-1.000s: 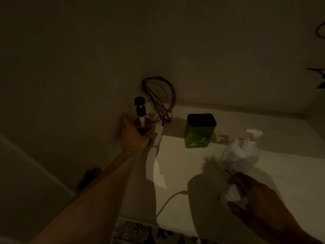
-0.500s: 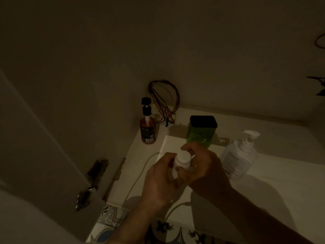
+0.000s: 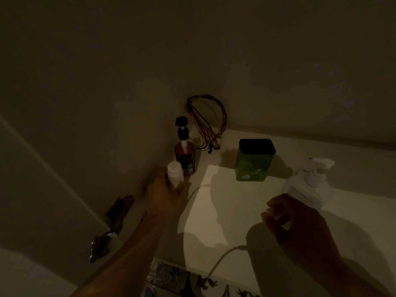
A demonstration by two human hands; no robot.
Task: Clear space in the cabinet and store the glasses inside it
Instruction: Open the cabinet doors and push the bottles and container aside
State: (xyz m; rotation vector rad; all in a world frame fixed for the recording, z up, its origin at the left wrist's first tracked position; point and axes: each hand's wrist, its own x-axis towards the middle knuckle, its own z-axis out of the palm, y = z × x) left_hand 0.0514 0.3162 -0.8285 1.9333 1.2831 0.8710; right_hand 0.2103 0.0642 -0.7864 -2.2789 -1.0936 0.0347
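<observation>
Dim cabinet shelf [image 3: 246, 211], seen from above. Small white plastic bottle [image 3: 175, 173], half a second ago gripped between both hands at mid-shelf, now carried by left hand [image 3: 166, 192] alone to far left corner, held upright just beside amber pump bottle with black top [image 3: 184, 156]. Right hand [image 3: 297, 224] withdrawn to right, fingers loosely curled, nothing held, near white pump dispenser [image 3: 310, 184]. Green tin with black lid [image 3: 255, 160] and coloured wire bundle [image 3: 209, 123] unmoved. Glasses not seen in view.
</observation>
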